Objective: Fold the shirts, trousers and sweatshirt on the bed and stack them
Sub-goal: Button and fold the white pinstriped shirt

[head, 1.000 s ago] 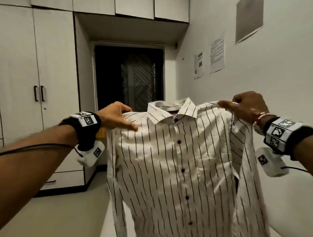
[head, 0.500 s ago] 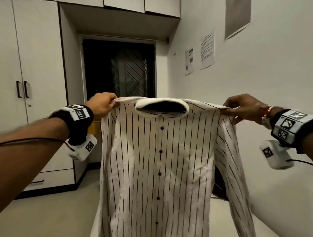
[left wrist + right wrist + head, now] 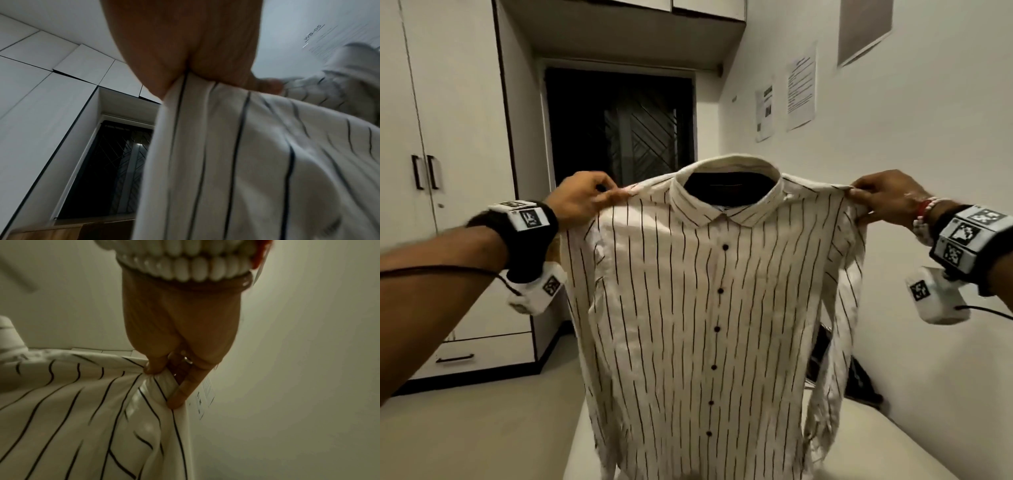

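A person holds a white pinstriped shirt (image 3: 698, 308) up in the air by its shoulders, buttoned front facing the camera. The left hand (image 3: 585, 198) pinches one shoulder seam, the right hand (image 3: 883, 202) the other. Its hem hangs above the bed (image 3: 876, 442).

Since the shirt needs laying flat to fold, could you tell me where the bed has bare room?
Bare bed shows right of the hanging striped shirt, nearer than the dark clothes by the wall. The part behind the shirt is hidden.
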